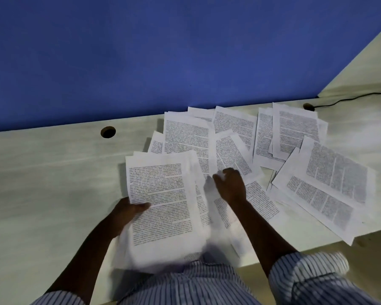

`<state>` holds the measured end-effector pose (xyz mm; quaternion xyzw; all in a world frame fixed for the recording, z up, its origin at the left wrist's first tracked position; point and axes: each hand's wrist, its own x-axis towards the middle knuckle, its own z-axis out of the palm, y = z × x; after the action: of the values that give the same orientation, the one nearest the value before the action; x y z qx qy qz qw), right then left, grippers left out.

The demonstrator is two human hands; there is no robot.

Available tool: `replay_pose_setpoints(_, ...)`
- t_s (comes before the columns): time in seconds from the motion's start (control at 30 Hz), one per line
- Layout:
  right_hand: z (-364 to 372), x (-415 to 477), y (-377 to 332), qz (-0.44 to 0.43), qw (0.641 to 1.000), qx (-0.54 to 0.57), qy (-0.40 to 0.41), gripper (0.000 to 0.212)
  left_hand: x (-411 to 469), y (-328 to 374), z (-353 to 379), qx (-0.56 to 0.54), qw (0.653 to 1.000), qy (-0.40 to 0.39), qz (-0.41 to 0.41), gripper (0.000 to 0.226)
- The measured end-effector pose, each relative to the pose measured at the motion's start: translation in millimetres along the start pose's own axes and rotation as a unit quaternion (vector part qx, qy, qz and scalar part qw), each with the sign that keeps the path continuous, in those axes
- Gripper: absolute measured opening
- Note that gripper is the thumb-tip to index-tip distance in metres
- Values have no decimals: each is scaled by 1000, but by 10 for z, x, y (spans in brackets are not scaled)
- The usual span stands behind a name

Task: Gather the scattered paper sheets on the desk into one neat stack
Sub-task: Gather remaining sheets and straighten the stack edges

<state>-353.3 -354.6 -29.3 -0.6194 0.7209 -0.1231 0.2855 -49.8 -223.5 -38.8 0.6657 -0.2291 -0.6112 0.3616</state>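
Gripping stack at left edge, left hand; right hand pinches loose sheet just right of stack

Your sheets are white pages of dense black print. Most lie flat and face up on the desk, fanned out and overlapping from the middle towards the right. Nearest you is a pile, its left edge pinched in your left hand, with uneven edges showing behind the top page. Just right of it, your right hand curls on a blurred sheet. Two-column pages lie skewed at the far right, reaching the desk's near edge.
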Motion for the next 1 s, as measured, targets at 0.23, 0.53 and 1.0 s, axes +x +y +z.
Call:
replay_pose_setpoints(0.23, -30, 399, -151, 78, 986, 100, -108, 54, -225, 48, 12, -11, 999, -31, 9, 41)
replay_pose_setpoints(0.53, 24, 305, -79, -13, 983, 59, -176, 12, -248, 4, 92, -10, 999, 25, -44, 67)
replay_pose_setpoints(1.0, 232, -536, 57, -6, 949, 116, -293, 23, -330, -101, 59, -12, 999, -6, -44, 68)
